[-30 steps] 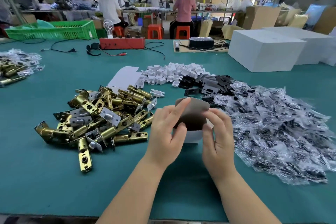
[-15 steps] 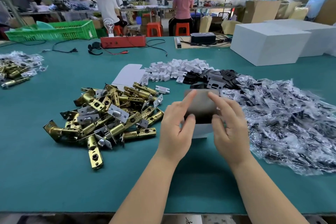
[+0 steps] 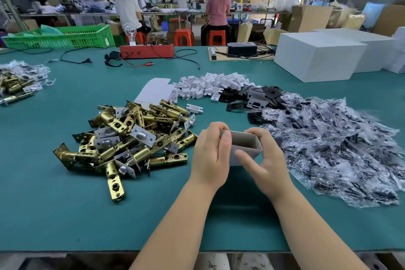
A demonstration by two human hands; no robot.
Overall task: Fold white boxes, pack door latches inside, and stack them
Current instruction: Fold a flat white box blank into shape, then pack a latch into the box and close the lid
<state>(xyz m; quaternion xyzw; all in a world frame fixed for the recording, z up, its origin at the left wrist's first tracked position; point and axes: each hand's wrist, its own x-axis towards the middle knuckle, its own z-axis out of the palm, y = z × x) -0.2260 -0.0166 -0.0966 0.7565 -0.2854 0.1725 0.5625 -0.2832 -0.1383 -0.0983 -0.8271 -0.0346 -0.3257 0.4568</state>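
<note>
Both hands grasp a small white box (image 3: 243, 148) held open-topped between them, just above the green table (image 3: 65, 204). The left hand (image 3: 211, 158) curls round the box's left end, fingers over the far rim; the right hand (image 3: 266, 160) wraps its right end, thumb lying across the near white face. The box sits between the two palms, its grey inside showing.

At 9 o'clock from the grip lies a heap of brass door latches (image 3: 131, 138), near the left hand. At 3 o'clock, just beside the right hand, spreads a pile of clear packets (image 3: 339, 149). At 12 o'clock lie small white plastic pieces (image 3: 210, 87) and black plates (image 3: 258, 96); at 11, a flat white box blank (image 3: 154, 90). Far at 1 o'clock stand large white cartons (image 3: 317, 57). Beyond the table, seated people work at benches in a workshop.
</note>
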